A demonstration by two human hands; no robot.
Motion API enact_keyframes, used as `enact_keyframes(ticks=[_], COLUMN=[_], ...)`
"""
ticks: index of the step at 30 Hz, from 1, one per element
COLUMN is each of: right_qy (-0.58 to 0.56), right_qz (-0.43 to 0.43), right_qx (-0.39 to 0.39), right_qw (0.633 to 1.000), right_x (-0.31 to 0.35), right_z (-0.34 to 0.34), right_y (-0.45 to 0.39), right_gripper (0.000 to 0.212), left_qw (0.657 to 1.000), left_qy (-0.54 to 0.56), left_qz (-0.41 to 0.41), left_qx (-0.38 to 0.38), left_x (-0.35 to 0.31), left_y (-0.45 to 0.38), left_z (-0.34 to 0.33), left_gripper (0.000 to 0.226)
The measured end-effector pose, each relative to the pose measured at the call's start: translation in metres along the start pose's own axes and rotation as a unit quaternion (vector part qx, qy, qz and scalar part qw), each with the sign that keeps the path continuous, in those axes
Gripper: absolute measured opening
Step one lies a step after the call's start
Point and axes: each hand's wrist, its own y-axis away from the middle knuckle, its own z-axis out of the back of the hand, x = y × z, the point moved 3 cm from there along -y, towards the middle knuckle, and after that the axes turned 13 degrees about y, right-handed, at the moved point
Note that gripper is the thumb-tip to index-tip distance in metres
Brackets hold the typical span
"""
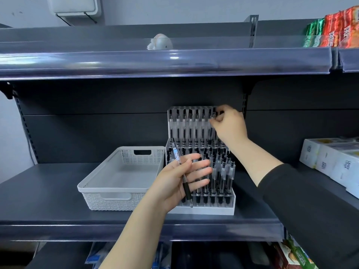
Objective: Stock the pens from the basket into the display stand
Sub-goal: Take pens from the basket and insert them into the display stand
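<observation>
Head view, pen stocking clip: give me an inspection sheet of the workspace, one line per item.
Surface: dark grey shelf, holding basket and stand.
Job's things: white basket looks empty; display stand nearly full of pens.
Clutter: white boxes at right; round white object on upper shelf.
Hands: left hand holds one pen, fingers mostly straight; right hand fingers curled at the stand's top row.
Cables: nothing seen.
Surroundings: snack packets upper right; wall unit above.

Matt white woven-look plastic basket [124,179], clear glossy acrylic display stand [202,133], matt dark metal shelf [58,210].
</observation>
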Motion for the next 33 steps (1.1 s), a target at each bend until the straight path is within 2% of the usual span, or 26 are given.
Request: enact_keyframes(ticks=[3,10,14,18,33], right_qy=[0.028,0.101,0.161,0.192,0.221], right_qz=[-0.020,-0.014,-0.015,-0.019,-0.042], right_qx=[0.009,0.040,0.077,0.098,0.104], right_qw=[0.999,0.994,0.984,0.976,0.969], right_x=[-0.002,0.009,0.015,0.020,0.005], right_z=[-0.008,0.000,0.000,-0.004,-0.022], right_y=[-0.002,-0.005,-0.013,-0.019,-0.027], right_gripper=[0.016,0.018,0.038,0.040,0.035], left_qw=[1.000,1.000,1.000,1.000,1.000], left_qy=[0.004,0.003,0.000,0.001,-0.002], left_qz=[0.001,0.000,-0.001,-0.002,-0.001], left_qx=[-0.001,-0.005,-0.004,-0.006,-0.001], left_x=[-0.001,-0.005,-0.007,-0.007,-0.010], left_y=[0.000,-0.002,-0.003,-0.004,-0.009], left_z=[0.001,0.001,0.000,0.000,0.000], left_gripper=[0.022,0.022,0.022,0.021,0.022])
